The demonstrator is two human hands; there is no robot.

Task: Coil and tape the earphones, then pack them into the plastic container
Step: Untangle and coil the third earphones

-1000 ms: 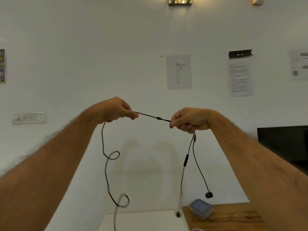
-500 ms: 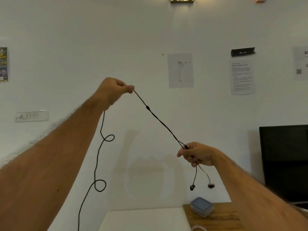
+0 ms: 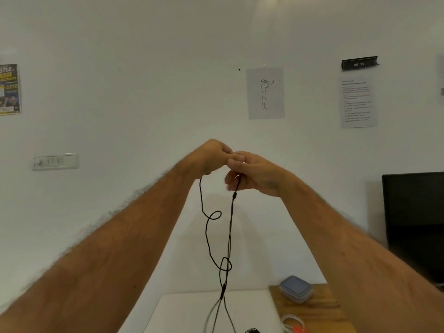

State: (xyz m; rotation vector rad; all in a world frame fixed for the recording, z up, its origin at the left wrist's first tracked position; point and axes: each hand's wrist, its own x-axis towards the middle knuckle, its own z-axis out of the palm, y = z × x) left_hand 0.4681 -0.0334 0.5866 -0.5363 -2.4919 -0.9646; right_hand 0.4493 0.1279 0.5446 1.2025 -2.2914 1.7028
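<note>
I see a white wall (image 3: pixel 144 56) filling most of the view. From the left along it: a colourful poster (image 3: pixel 9 89), a switch plate (image 3: pixel 55 161), a sheet with a line-drawn figure (image 3: pixel 265 93), a black label (image 3: pixel 359 63) above a printed notice (image 3: pixel 358 102), and a dark screen (image 3: pixel 415 224) at the far right. Low in the frame I make out a white surface (image 3: pixel 192 308) with a wooden table (image 3: pixel 319 313) just beside it on the right.

My left hand (image 3: pixel 211 156) and right hand (image 3: pixel 252 174) meet in mid-air, fingertips touching, both pinching the black earphones (image 3: pixel 230 227). The cord hangs from both hands in two strands with loose loops, crossing low down and trailing to the white surface. The plastic container (image 3: pixel 296 289), lid on, sits on the wooden table's far left corner, well apart from the cord. A roll of tape (image 3: pixel 292 323) lies near the bottom edge.
</note>
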